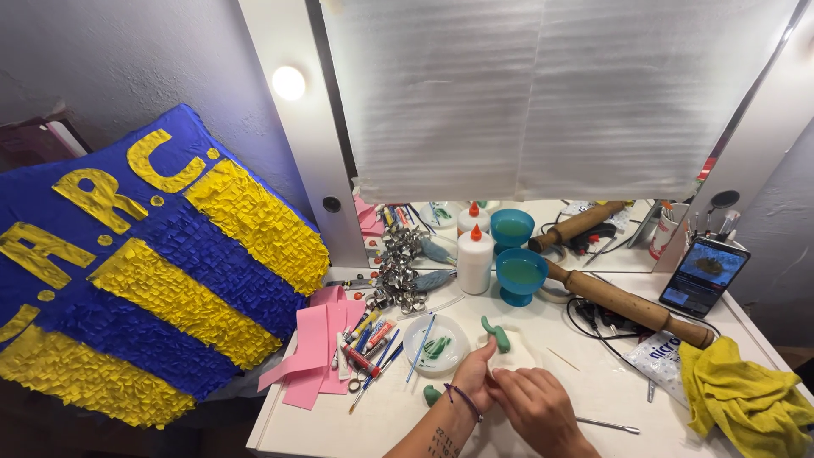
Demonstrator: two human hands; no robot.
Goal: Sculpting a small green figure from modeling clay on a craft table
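Head view: both hands meet over a white clay piece (515,356) at the table's (593,399) near edge. The left hand (475,377) curls its fingers against the piece's left side; the right hand (534,403) presses it from below, fingers bent. A green clay roll (498,334) lies just above, touching the piece, its long axis running up-left to down-right. A white glue bottle (474,259) with an orange cap stands beside a blue cup (520,277). A blue-and-yellow fringed banner (144,271) leans at left.
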